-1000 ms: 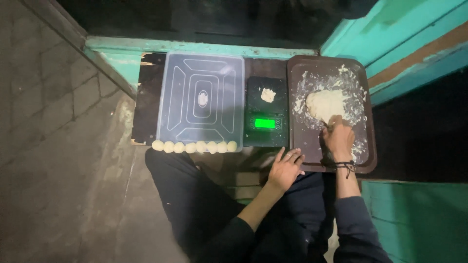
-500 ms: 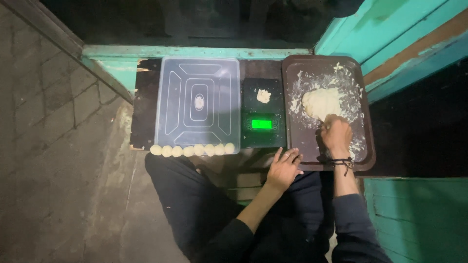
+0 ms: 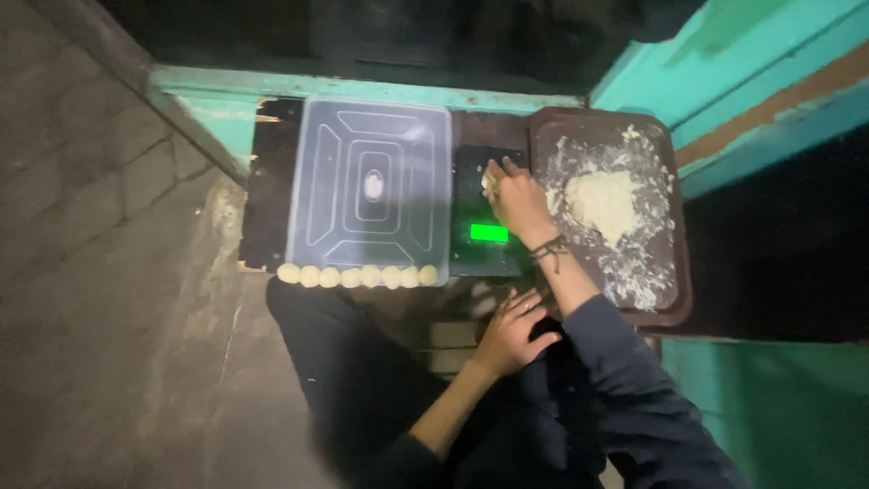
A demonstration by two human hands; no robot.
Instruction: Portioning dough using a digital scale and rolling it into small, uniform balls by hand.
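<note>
My right hand (image 3: 518,199) reaches over the black kitchen scale (image 3: 475,254), which has a lit green display (image 3: 489,233). Its fingertips pinch a small pale dough piece (image 3: 487,184) on the scale's platform. A big lump of dough (image 3: 602,204) lies on the brown tray (image 3: 677,303) to the right of that hand, with crumbs scattered around it. My left hand (image 3: 511,330) rests with its fingers spread on my lap, just below the scale and holding nothing.
A see-through plastic lid (image 3: 412,149) lies left of the scale with one dough ball (image 3: 373,186) at its centre. A row of several dough balls (image 3: 358,276) lines its near edge. Teal painted walls (image 3: 724,72) stand behind and right; grey paving (image 3: 100,272) is on the left.
My right hand left the dough lump on the tray and moved left onto the scale. The left hand stayed on my lap. The camera view shifted slightly.
</note>
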